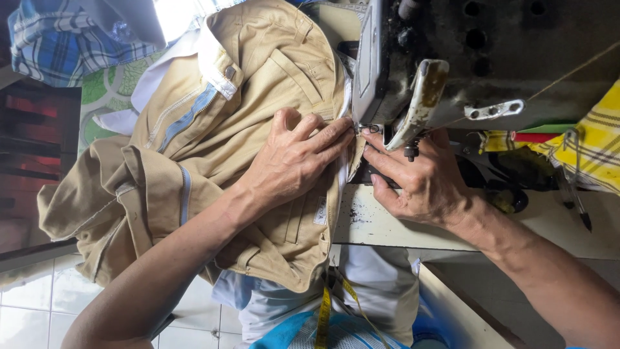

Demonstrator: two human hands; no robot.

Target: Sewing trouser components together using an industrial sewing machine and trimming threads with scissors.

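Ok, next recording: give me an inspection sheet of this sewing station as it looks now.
Surface: white machine table, scuffed, with dark specks.
Job's things: tan trousers bunched to the left, their edge fed under the sewing machine.
Clutter: yellow checked cloth, blue checked cloth, yellow measuring tape.
Hands: left hand flat on the trousers; right hand beside the needle area, fingers on the fabric edge.
Cables: nothing seen; one thin thread crosses the machine.
Surroundings: white tiled floor.
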